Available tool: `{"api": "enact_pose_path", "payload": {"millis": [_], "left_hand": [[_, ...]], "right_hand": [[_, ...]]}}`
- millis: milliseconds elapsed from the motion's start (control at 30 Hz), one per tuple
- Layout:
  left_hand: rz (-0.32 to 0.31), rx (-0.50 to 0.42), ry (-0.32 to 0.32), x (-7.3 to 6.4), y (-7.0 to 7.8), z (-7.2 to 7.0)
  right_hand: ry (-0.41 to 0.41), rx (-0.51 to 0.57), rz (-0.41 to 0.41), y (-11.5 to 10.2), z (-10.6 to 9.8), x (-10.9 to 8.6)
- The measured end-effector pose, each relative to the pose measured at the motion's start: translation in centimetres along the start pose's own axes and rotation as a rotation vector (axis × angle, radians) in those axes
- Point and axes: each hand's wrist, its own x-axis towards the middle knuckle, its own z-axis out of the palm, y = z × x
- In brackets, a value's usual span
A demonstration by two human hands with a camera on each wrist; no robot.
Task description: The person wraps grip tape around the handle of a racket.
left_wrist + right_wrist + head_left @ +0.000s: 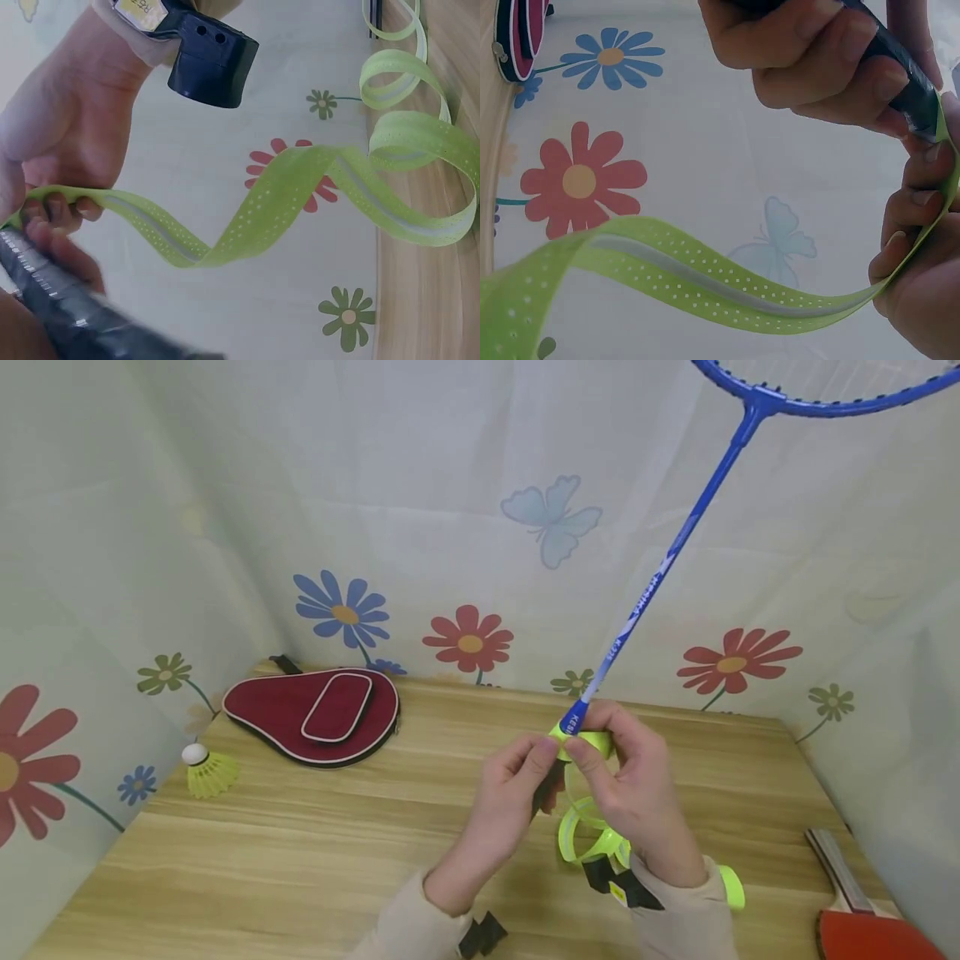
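A blue badminton racket (651, 593) slants up to the right, its head cut off by the top of the head view. My left hand (504, 789) grips its dark handle (904, 71), fingers curled round it. At the top of the handle, just under the blue cone, a neon yellow-green perforated grip tape (597, 745) lies against it. My right hand (641, 781) pinches this tape between thumb and fingers, both thumbs close together there. From the right hand the loose tape (274, 206) hangs in twists, with a grey strip along its middle.
Coils of the tape (567, 835) rest on the wooden table (315, 852) below the right hand. A dark red paddle case (270, 706) and a yellow shuttlecock (210, 774) lie at the left. At the front right is a red table tennis paddle (870, 939). A flowered curtain (420, 527) stands behind.
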Motion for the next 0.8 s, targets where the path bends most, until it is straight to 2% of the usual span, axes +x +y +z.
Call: {"api": "enact_pose_path", "payload": {"millis": [100, 233, 333, 500, 633, 800], "left_hand": [[0.011, -0.035, 0.053, 0.0, -0.2, 0.0], [0.041, -0.132, 0.046, 0.0, -0.4, 0.1], [0.054, -0.171, 0.043, 0.0, -0.5, 0.1], [0.036, -0.176, 0.072, 0.1, -0.4, -0.1], [0.006, -0.177, 0.052, 0.0, -0.2, -0.3], [-0.018, -0.217, -0.029, 0.0, -0.4, -0.4]], "right_hand": [[0.011, -0.014, 0.013, 0.2, 0.3, 0.0], [0.031, -0.033, 0.042, 0.3, 0.5, 0.0], [0.047, -0.025, 0.053, 0.5, 0.6, -0.1], [0.063, -0.044, 0.005, 0.7, 0.5, 0.0], [0.051, -0.030, -0.049, 0.9, 0.5, 0.1], [-0.003, 0.114, -0.048, 1.6, 0.2, 0.2]]}}
